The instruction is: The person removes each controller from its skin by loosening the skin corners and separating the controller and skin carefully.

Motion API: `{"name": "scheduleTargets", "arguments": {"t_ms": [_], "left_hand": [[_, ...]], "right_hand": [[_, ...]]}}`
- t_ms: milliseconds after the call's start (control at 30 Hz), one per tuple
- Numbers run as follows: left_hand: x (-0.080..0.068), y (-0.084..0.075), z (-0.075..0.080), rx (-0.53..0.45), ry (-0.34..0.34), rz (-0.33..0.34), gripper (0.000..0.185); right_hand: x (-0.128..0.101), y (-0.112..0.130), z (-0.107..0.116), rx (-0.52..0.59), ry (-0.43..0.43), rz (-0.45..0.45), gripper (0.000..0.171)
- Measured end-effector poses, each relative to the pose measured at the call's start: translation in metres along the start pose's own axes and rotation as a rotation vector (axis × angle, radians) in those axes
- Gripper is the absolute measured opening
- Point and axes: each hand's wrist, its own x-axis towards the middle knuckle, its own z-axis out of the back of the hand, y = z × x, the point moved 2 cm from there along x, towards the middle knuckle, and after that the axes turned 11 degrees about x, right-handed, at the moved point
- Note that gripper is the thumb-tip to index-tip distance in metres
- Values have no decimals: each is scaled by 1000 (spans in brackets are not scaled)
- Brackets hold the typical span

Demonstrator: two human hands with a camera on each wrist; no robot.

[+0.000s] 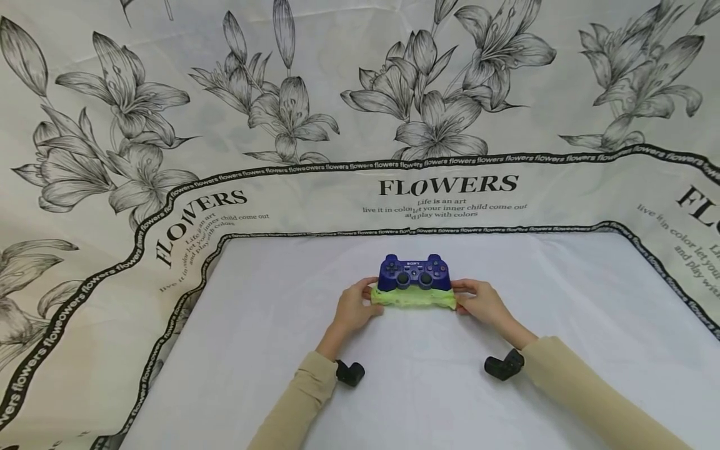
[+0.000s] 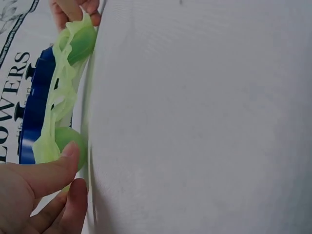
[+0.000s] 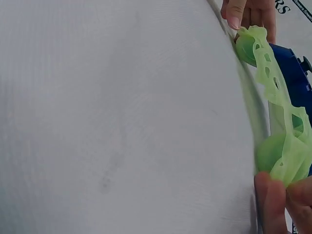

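A dark blue game controller [image 1: 414, 272] lies on the white cloth, its near edge partly wrapped in a light green silicone cover [image 1: 413, 298]. My left hand [image 1: 353, 307] pinches the cover's left end [image 2: 63, 146] between thumb and fingers. My right hand [image 1: 482, 302] pinches the right end [image 3: 285, 156]. In the wrist views the green cover [image 3: 273, 87] stretches along the controller [image 2: 34, 112], with cut-out holes showing. The cover hides the controller's grips.
A white cloth [image 1: 427, 375] covers the work area, ringed by a sheet printed with flowers and "FLOWERS" lettering [image 1: 447, 185]. Black wrist camera mounts [image 1: 350, 373] [image 1: 504, 365] sit under both beige sleeves.
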Motion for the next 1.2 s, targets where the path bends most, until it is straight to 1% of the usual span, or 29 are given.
{"name": "scheduleTargets", "arguments": {"t_ms": [67,267,433,600,700,833,1000,1200], "left_hand": [[1,0,-1,21,-13,23,59],[4,-3,-1,45,-26,45,55],[5,-3,-1,35,-34,59,53],[3,-3,-1,23,-21,68,52],[1,-2,-1,16,-10,67,51],[-1,0,-1,7,5,71,49],[-3,1,1,18,38,73,46],[-4,3,7,28,60,64,46]], "right_hand": [[1,0,0,6,2,-12,38],[4,-1,-1,-6,2,-60,39],[1,1,-3,-3,-14,-49,39],[0,-1,-4,17,-21,-38,38],[-2,-1,-4,51,-21,-30,36],[-4,2,-4,67,6,-16,35],[-8,3,-6,74,67,-15,36],[-8,1,-9,123,104,-11,38]]}}
